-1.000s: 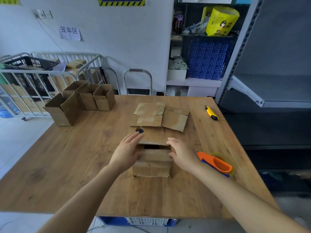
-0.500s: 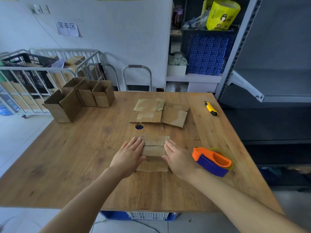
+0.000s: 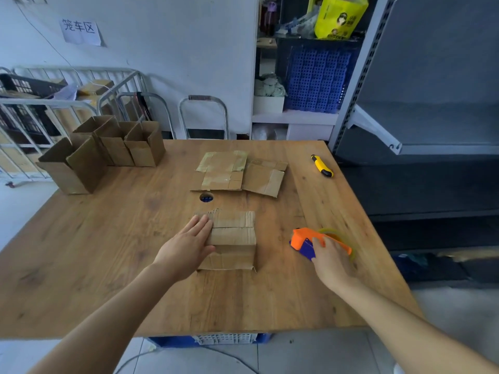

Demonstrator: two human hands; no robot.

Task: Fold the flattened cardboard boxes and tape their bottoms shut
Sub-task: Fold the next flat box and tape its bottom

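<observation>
Head view, the only one: my left hand [image 3: 186, 245] lay flat and open on the left half of the box [image 3: 229, 240], palm pressing the bottom flaps down; not gripping, just holding them closed; box sat bottom-up near the middle of the table [image 3: 108, 238], flap seam running left-right and no tape visible on it yet.

My right hand [image 3: 330, 259] was on the tape dispenser [image 3: 310, 240] just right of the box, fingers draped over its orange top; couldn't tell whether they had closed around the handle or were only resting on it; dispenser looked to be sitting on the table.

Progress, as I read it: three folded boxes [image 3: 102, 152] stood upright at the far-left corner, open tops up, so those looked done, though their bottoms were hidden; the current box was folded but untaped; flattened boxes [image 3: 237, 174] lay further back past the hole [image 3: 206, 197] in the tabletop, at least two, unfolded; so roughly mid-task.

Utility knife [image 3: 322, 165] lay at the far right, well clear of both hands; next move would likely be lifting the dispenser to the seam while the left kept the flaps pinned.
</observation>
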